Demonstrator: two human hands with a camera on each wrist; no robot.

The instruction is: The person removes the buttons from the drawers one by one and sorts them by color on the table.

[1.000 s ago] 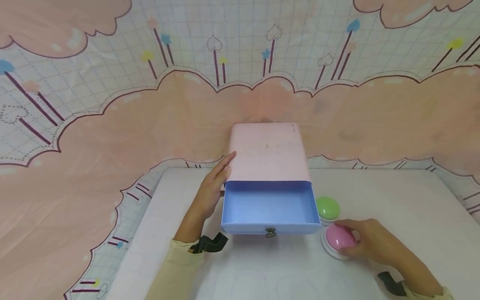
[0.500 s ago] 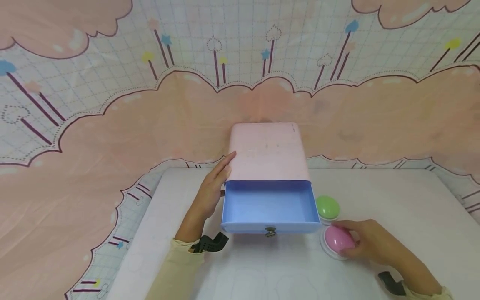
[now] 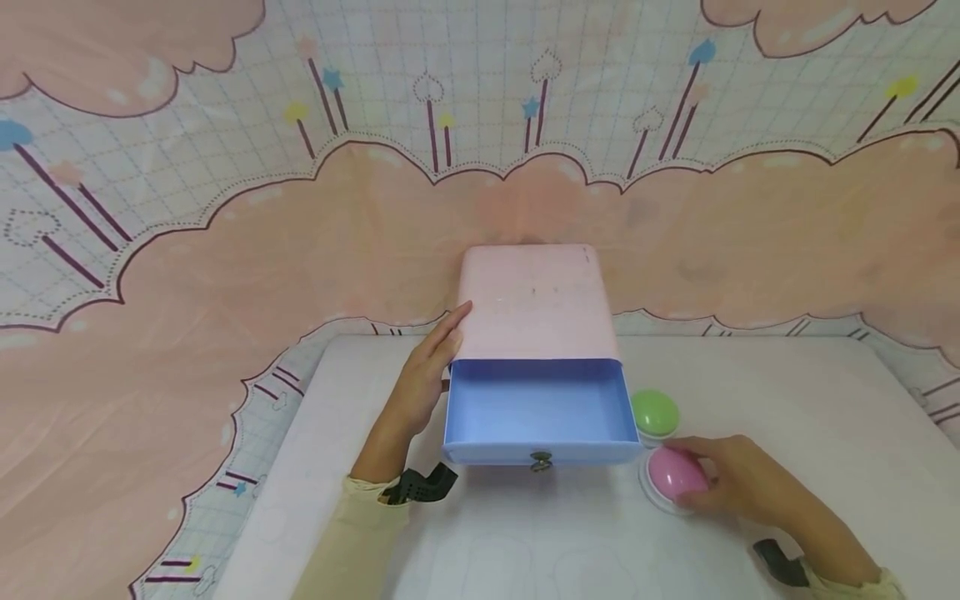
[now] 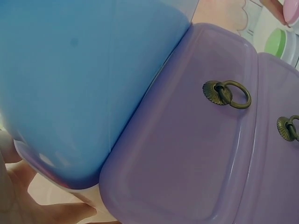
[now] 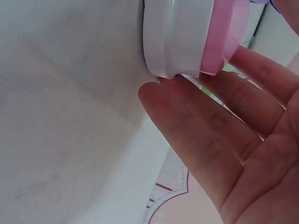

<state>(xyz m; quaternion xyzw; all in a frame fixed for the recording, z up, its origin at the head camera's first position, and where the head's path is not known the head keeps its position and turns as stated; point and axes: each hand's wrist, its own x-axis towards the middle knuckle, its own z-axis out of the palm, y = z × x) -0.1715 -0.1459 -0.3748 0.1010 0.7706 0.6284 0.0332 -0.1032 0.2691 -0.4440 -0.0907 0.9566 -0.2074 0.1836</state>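
Observation:
A small pink-topped drawer cabinet [image 3: 536,304] stands at the middle of the table, its blue top drawer [image 3: 540,404] pulled out with nothing inside. My left hand [image 3: 420,379] lies along the cabinet's left side, fingers extended against it. To the right, my right hand [image 3: 738,479] holds a pink dome-topped button [image 3: 675,473] on a white round base, with thumb and index finger on either side of the dome. In the right wrist view, the other fingers reach out beside the white base [image 5: 177,37]. A matching green button [image 3: 655,412] sits just behind the pink one.
Below the pulled-out drawer, the left wrist view shows purple drawer fronts [image 4: 182,135] with brass ring pulls [image 4: 236,94]. A brass pull [image 3: 541,461] also hangs on the blue drawer's front. The white table [image 3: 525,550] meets a patterned cloth backdrop [image 3: 360,242].
The head view has shifted very slightly. Both hands, the drawer and the buttons keep practically the same places.

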